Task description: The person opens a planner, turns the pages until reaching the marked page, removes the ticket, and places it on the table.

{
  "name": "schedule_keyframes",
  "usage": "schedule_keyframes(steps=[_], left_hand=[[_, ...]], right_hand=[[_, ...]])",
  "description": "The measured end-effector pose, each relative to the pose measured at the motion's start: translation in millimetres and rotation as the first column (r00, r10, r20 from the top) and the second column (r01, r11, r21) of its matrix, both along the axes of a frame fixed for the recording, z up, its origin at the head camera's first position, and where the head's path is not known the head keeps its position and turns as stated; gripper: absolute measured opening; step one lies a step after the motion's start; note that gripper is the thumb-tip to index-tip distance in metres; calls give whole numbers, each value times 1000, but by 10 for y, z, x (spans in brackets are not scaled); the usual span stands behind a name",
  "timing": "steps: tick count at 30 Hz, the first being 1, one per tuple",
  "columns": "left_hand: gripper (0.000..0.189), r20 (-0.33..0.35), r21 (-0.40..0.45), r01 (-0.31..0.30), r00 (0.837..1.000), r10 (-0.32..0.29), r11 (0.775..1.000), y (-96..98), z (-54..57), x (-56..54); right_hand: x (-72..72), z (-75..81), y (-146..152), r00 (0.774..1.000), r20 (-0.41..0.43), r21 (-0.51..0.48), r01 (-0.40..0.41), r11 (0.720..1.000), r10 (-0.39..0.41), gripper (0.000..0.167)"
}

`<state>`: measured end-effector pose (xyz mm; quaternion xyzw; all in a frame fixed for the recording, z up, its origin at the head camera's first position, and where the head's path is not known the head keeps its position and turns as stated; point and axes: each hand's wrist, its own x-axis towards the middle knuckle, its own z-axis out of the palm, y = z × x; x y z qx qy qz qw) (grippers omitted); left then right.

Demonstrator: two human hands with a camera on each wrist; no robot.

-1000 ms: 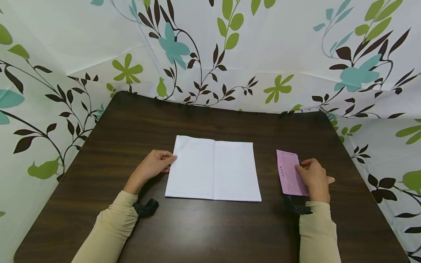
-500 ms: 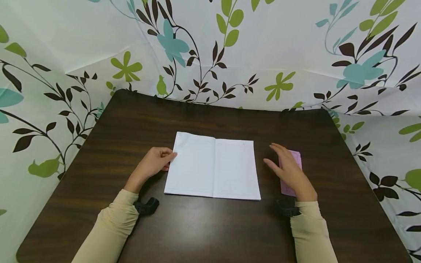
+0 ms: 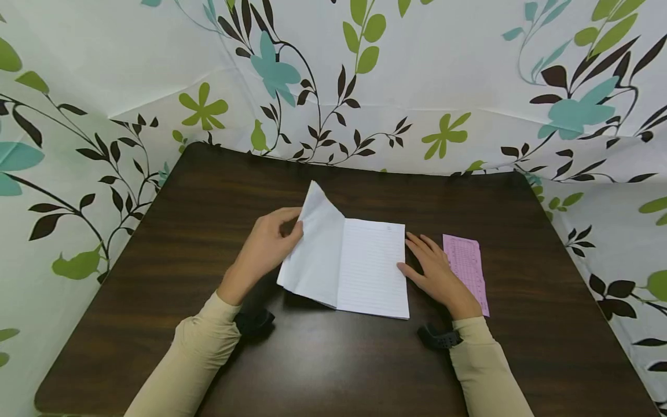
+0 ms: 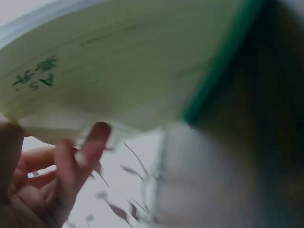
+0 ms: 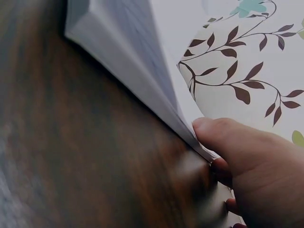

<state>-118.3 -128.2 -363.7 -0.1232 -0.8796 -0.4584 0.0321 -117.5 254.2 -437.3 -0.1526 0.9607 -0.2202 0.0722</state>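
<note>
An open notebook (image 3: 371,266) with lined white pages lies on the dark table, its left half lifted and tilted up. My left hand (image 3: 268,246) holds that raised half by its outer edge, thumb on the page side and fingers behind. From below, the left wrist view shows the pale cover (image 4: 118,71) with green lettering and a green spine strip. At the notebook's right edge is my right hand (image 3: 438,278). Its thumb (image 5: 213,133) rests on the page edge, with fingers at the underside, pinching it.
A pink printed slip of paper (image 3: 465,263) lies on the brown wooden table (image 3: 333,370), right of the notebook and partly behind the right hand. A white curtain (image 3: 443,69) with leaf and flower patterns hangs along the table's far and side edges.
My right hand has let go of the pink slip and moved left to the notebook's right edge. My left hand has raised the notebook's left half, moving up and rightward.
</note>
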Motion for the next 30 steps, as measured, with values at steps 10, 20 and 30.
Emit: schedule_keyframes(steps=[10,20,30], left_hand=[[27,-127,-320,92,982,-139,943,907,486,-6],[42,-125,-814,-1,977,-173,581,1827,473,137],[57,-38,-907,27,989,-146,419,2277,206,169]], right_hand=[[12,8,23,1000,4,3,-1,1000,1,75],[42,6,23,999,-37,-19,-27,999,27,69],[11,27,81,999,-39,-110,-35,993,31,59]])
